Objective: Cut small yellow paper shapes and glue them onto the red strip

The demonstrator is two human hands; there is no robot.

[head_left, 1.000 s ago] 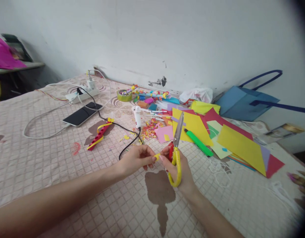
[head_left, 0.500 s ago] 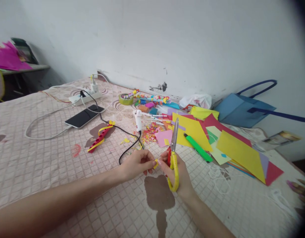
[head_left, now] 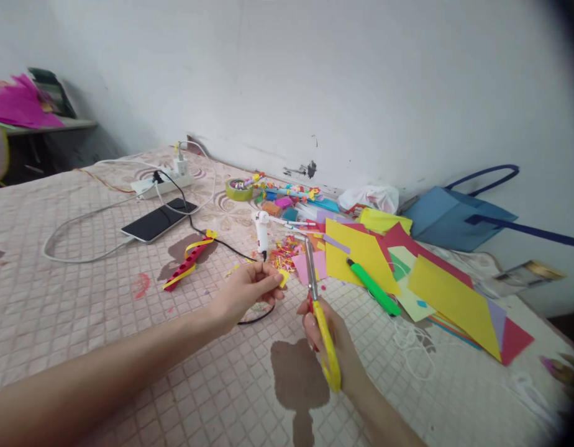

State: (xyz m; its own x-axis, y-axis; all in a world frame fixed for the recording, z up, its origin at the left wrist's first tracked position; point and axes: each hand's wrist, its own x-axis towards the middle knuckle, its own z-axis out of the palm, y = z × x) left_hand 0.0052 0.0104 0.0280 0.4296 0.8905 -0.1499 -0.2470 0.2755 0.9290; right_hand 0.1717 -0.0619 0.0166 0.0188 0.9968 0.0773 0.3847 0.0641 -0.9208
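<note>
Between the thumb and fingers of my left hand (head_left: 252, 288) is pinched a small yellow paper piece (head_left: 284, 278). My right hand (head_left: 331, 329) is closed around scissors (head_left: 325, 338) with yellow and red handles; their blades point away from me and look closed. The paper piece is apart from the blades, to their left. Just beyond my left hand stands a white glue gun (head_left: 261, 233) with a black cord. A red strip with dark dots and yellow ribbon (head_left: 190, 264) lies to the left.
Colored scraps (head_left: 287, 253) lie past my hands. Yellow sheets (head_left: 448, 292), a green cutter (head_left: 373, 288) and white string (head_left: 410, 347) are at right. A phone (head_left: 159, 220) and a power strip (head_left: 161, 183) sit at left. A blue bag (head_left: 457, 214) stands by the wall.
My left hand has moved up and away from my right with the yellow piece. My right hand has shifted slightly down, and the scissors now tilt more to the left.
</note>
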